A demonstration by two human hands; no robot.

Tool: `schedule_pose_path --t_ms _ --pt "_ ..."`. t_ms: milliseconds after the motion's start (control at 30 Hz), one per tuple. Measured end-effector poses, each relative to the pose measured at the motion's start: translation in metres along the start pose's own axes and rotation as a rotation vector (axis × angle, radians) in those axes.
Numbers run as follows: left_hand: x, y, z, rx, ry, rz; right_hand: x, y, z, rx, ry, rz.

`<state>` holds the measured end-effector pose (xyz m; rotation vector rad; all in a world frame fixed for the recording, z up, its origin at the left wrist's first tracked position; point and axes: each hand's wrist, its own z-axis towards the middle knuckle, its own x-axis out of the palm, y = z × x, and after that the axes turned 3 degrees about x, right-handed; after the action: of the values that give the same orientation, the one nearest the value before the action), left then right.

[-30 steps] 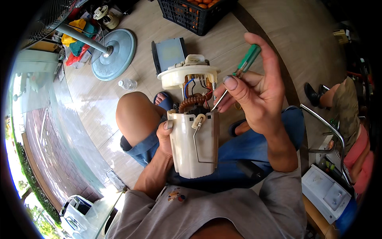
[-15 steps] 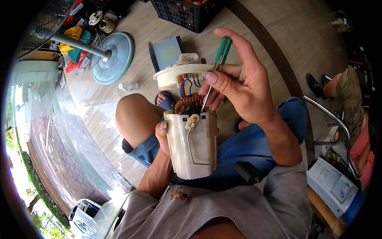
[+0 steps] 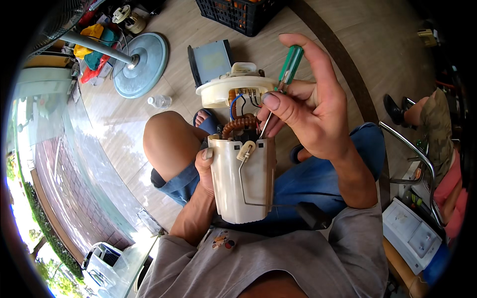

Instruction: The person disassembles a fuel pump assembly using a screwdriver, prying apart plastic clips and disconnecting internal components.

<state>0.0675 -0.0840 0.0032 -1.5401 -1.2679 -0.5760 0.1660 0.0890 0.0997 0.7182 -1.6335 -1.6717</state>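
Across the upper left of the frame, a fan base [image 3: 140, 74] is seen, with a clear bottle [image 3: 160, 102] below it. At upper centre, a flat metal box [image 3: 212, 58] is partly hidden by a white cap [image 3: 233, 91], and a black crate [image 3: 238, 17] is cut off by the frame edge. At right, a metal chair [image 3: 420, 155] is shown. At centre, a pale canister [image 3: 242, 184] is clasped at its left side by the left hand [image 3: 204, 173], thumb upward; it is joined to the cap by a brown hose [image 3: 240, 125]. Just right, a green screwdriver [image 3: 290, 67] is pinched by the raised right hand [image 3: 320, 111], index finger arched above, tip angled down near the canister's rim; whether contact is made cannot be told.
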Motion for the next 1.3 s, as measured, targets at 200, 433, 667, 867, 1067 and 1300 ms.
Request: schedule_pose_path --t_ms 200,433,667,867,1067,1300 --pt "-0.004 -0.005 -0.006 -0.172 -0.027 -0.002 -0.007 0.007 0.005 0.146 0.069 0.007" --pt "-0.007 -0.005 -0.011 -0.220 -0.053 -0.092 -0.013 0.005 0.013 0.279 0.162 0.031" --pt "-0.014 -0.004 -0.010 -0.243 -0.037 -0.120 -0.013 0.007 0.013 0.248 0.173 -0.025" --pt "-0.018 -0.002 -0.010 -0.236 0.002 -0.152 -0.013 0.010 0.008 0.176 0.190 -0.118" --pt "-0.024 -0.005 -0.016 -0.239 -0.081 -0.215 -0.008 0.006 0.002 -0.098 0.113 -0.340" --pt "-0.019 -0.008 -0.017 -0.128 -0.041 -0.084 -0.012 -0.001 -0.001 -0.370 0.141 -0.449"
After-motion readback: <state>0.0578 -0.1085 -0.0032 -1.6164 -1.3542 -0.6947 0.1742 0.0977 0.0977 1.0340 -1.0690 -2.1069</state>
